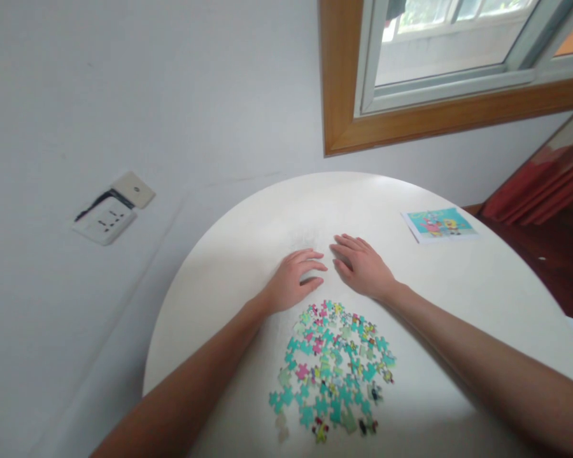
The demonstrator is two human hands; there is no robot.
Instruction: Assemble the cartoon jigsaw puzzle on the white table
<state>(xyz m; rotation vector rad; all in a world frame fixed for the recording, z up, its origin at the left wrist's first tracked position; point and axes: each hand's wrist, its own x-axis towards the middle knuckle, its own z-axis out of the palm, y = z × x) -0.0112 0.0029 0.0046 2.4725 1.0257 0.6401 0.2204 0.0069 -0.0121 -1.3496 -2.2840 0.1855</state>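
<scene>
Both hands are lying flat on the round white bench (458, 299), palms down, fingers loosely spread, holding nothing. The left hand (293, 280) and right hand (363, 267) sit side by side with their fingertips close together but not quite touching, a small gap between them. The puzzle pieces (334, 369) are in a loose pile just on the near side of the hands, between the two forearms, mostly teal with bits of pink and yellow, and none look joined up as far as I can tell. The top edge of the pile is just beside the left wrist. Off to the right, well apart from the pile, there's a cartoon card (439, 224) lying flat. A socket (106, 219) is on the wall to the left, and a wood-framed window (449, 57) is up top
</scene>
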